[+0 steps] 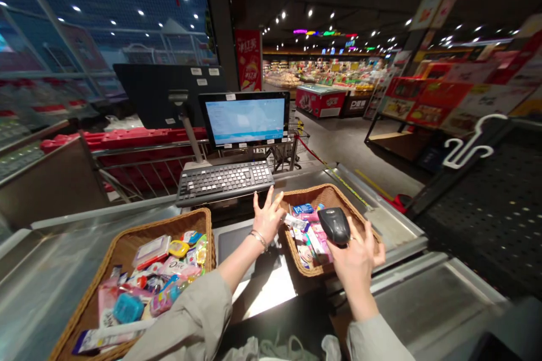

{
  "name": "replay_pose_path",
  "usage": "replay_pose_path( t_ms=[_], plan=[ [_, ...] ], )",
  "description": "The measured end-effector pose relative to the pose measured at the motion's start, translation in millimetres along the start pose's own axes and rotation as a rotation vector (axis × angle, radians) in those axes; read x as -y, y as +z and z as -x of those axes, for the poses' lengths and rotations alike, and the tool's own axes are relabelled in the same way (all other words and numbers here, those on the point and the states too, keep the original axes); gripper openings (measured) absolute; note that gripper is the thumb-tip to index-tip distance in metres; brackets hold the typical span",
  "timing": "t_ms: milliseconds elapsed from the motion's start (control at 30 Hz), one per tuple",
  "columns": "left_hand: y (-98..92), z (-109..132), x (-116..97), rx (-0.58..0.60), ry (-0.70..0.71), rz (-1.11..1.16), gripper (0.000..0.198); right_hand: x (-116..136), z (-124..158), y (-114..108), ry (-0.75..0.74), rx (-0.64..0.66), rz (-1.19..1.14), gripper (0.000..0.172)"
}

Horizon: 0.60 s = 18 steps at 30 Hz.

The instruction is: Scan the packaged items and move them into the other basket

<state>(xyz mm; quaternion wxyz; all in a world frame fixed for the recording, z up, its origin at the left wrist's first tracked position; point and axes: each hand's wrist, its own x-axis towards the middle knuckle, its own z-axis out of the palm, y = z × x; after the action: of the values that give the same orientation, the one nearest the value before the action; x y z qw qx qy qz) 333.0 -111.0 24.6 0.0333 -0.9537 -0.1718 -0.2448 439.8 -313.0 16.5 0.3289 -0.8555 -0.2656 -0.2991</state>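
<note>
My left hand (269,220) is in front of the keyboard, at the near-left rim of the right wicker basket (292,256). Its thumb side pinches the end of a slim white-and-purple packet (296,221), while the other fingers spread upward. Over the same basket, my right hand (356,254) grips a black barcode scanner (334,225), its head angled toward the packet. Small packaged goods (313,242), pink, blue and white, lie beneath the scanner. To the left stands a second wicker basket (91,287) with many sweets and small packs, among them a Dove bag (176,265).
A black keyboard (226,179) sits below a lit monitor (248,118), with a second screen (165,96) turned away. Metal counter surfaces (398,223) run along both sides. White hooks (472,144) hang on a dark panel at right. Shopping carts stand behind the monitor.
</note>
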Motion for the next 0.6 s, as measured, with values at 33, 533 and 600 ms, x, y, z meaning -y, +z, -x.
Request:
replay_pose_path(
  t_ms=[33,533,600],
  plan=[
    [2.7,-2,-2,0.002,0.012,0.008,0.013,-2,0,-1,0.014,-0.006,0.008,0.055],
    [37.6,-32,-38,0.014,0.109,0.110,0.023,-31,0,-4,0.077,0.014,0.079,0.043],
    [40.7,-36,-45,0.011,0.089,0.118,0.030,-33,0,-5,0.083,0.030,0.085,0.043]
  ],
)
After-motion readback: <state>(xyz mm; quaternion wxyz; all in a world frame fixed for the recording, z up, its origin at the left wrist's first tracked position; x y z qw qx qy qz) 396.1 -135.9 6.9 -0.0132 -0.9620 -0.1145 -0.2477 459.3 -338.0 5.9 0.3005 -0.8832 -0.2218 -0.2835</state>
